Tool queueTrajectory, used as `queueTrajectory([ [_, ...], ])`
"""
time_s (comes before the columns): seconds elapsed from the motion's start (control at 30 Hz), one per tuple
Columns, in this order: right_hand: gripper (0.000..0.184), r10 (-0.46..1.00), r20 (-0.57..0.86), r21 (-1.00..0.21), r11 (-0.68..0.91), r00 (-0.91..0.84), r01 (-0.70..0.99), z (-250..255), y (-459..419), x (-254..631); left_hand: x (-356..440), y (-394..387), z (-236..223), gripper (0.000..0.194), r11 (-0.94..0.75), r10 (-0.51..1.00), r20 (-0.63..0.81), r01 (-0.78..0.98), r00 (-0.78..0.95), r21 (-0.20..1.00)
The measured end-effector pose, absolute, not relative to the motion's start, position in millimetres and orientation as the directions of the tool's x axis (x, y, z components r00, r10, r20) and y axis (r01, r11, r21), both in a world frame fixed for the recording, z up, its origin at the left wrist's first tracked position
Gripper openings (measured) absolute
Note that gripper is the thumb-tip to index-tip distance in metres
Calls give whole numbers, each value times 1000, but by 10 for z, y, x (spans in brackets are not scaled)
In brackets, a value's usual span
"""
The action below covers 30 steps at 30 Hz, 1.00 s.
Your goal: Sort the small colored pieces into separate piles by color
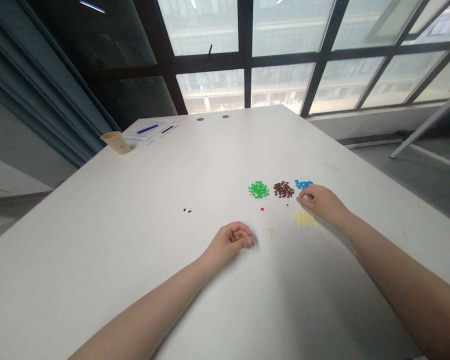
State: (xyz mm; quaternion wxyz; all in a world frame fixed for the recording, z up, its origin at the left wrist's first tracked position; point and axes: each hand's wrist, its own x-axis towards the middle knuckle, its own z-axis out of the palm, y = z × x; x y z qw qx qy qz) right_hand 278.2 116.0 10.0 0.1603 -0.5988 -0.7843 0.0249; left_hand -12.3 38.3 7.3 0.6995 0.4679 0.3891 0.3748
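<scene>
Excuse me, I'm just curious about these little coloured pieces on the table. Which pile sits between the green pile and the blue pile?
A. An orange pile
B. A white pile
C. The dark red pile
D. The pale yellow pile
C. The dark red pile lies in the row on the table, with the green pile on one side and the blue pile on the other.

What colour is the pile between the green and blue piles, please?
The pile is dark reddish brown, as the head view shows.
</scene>
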Motion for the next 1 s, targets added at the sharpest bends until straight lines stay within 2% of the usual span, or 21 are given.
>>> queueTrajectory([
  [0.27,19,952,197,-230,279,-236,932,18,1184,2644,-136,380,88,24,277,892,-199,-143,406,950],
  [0.5,19,968,196,-267,204,-154,942,38,1204,2641,-128,382,74,27,252,896,-193,-100,399,963],
  [0.6,20,965,212,-269,209,-154,940,63,1163,2660,-159,371,67,25,164,908,-151,0,391,986],
  [0.67,21,955,242,-272,237,-172,933,107,1102,2656,-220,390,88,24,16,931,-85,192,356,981],
  [0.7,22,948,259,-276,256,-185,927,137,1063,2645,-267,415,110,25,-83,944,-36,339,329,937],
  [0.73,22,942,270,-282,277,-202,918,172,1019,2627,-326,450,139,26,-176,954,21,506,297,845],
  [0.8,23,926,287,-297,331,-247,896,244,929,2572,-479,547,209,27,-257,966,128,809,223,529],
  [0.87,24,901,301,-300,402,-314,865,301,848,2502,-663,656,276,29,-139,979,177,967,102,215],
  [0.9,24,886,306,-299,437,-348,849,319,815,2468,-759,706,301,31,-49,984,175,993,30,106],
  [0.93,24,873,310,-298,465,-377,833,329,789,2437,-851,750,316,33,26,988,152,999,-30,30],
  [1.0,23,859,302,-299,497,-413,815,327,760,2393,-1011,815,317,36,117,987,113,992,-110,-49],
])
